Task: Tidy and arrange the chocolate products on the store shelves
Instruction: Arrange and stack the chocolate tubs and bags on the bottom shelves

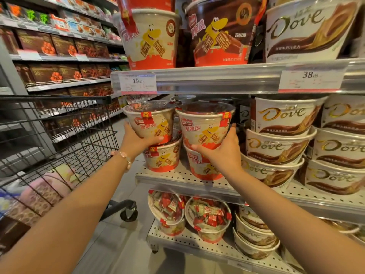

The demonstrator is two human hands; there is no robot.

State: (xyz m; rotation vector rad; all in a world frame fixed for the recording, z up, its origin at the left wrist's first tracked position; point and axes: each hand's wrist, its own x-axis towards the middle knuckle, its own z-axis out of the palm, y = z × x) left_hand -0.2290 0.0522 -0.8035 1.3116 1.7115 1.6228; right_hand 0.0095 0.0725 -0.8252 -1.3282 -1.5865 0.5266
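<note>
On the middle shelf (177, 177), two stacks of wafer-chocolate tubs, two high each. Left hand (136, 141) wraps its fingers round the top left tub (150, 119); right hand (223, 149) does the same on the top right tub (205, 123). Likely squaring both onto the tubs beneath, labels facing out. Clear lids are on, contents not readable. Lower tubs (207, 214) one shelf down show red-wrapped pieces inside. Dove tubs (280, 133) are stacked just right. Wire cart (59, 123) sits left.

arms: bare, no sleeves | left wrist: pink-and-pale beaded bracelet (126, 157) | right wrist: nothing worn
</note>
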